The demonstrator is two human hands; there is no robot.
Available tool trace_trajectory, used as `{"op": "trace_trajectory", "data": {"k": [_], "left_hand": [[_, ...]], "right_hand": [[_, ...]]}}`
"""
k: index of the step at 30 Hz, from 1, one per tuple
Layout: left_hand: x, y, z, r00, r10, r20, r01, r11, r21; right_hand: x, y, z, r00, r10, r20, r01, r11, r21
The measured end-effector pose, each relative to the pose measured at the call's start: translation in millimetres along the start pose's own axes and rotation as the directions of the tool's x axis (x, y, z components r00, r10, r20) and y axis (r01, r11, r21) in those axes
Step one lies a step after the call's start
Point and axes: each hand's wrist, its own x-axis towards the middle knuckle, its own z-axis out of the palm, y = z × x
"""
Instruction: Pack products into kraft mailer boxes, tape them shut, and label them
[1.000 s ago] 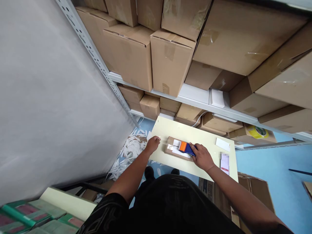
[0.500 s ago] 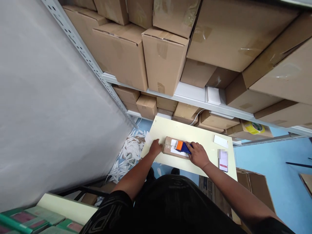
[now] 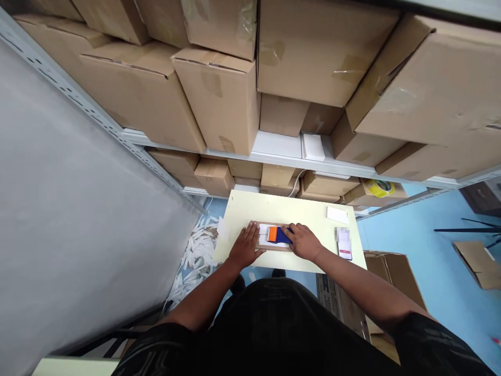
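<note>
On the pale yellow tabletop lies a small long cardboard box with white paper or labels on its upper face. My left hand rests over the box's left end, its fingers stretched out flat and holding nothing. Over the white paper is a blue and orange object, orange at its left end; its exact kind is unclear. My right hand grips the blue end of it at the right side of the box. The fingertips under that hand are partly hidden.
Shelves packed with cardboard boxes rise behind the table. A phone and a white card or small box lie at the table's right. Paper strips litter the floor at left. Yellow tape sits on a lower box.
My left hand has gone from beside the box's left end to lying flat over it. My right hand still holds the blue and orange object. The camera view has shifted to the right.
</note>
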Motion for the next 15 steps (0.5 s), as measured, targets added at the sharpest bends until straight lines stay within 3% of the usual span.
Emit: {"op": "trace_trajectory", "data": {"k": [4, 10, 15], "left_hand": [[1, -1, -1.4, 1.000, 0.000, 0.004, 0.000, 0.999, 0.037], [3, 0, -5.2, 0.999, -0.020, 0.048, 0.021, 1.000, -0.020], [4, 1, -7.0, 0.995, -0.057, 0.083, 0.065, 0.993, -0.095]], "right_hand": [[-33, 38, 4, 0.999, 0.053, 0.004, -0.053, 0.999, -0.007], [-120, 111, 19, 0.995, 0.095, -0.020, -0.096, 0.995, -0.040], [-147, 131, 41, 0.994, 0.105, -0.023, -0.105, 0.994, -0.010]]}}
